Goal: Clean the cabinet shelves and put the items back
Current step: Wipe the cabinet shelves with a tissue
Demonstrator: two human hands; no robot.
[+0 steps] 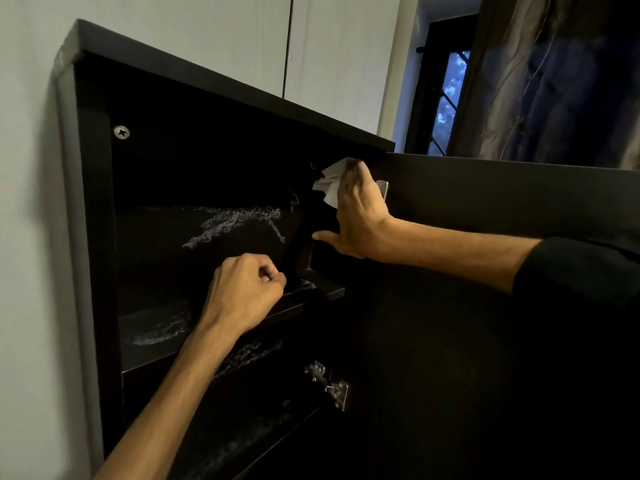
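A dark cabinet (90,209) hangs on the wall with its door (485,341) swung open to the right. My right hand (360,216) presses a crumpled white tissue (329,183) against the inner right side wall, near the top hinge. My left hand (242,292) is curled into a fist with nothing in it and rests on the front edge of the top shelf (166,344). Foamy wet streaks (235,220) show on the back panel and on the shelves.
A metal hinge (330,384) sits on the door's inner edge below the shelf. A screw head (122,132) marks the back panel's upper left. A window (446,98) and a curtain (554,81) lie behind the door at upper right.
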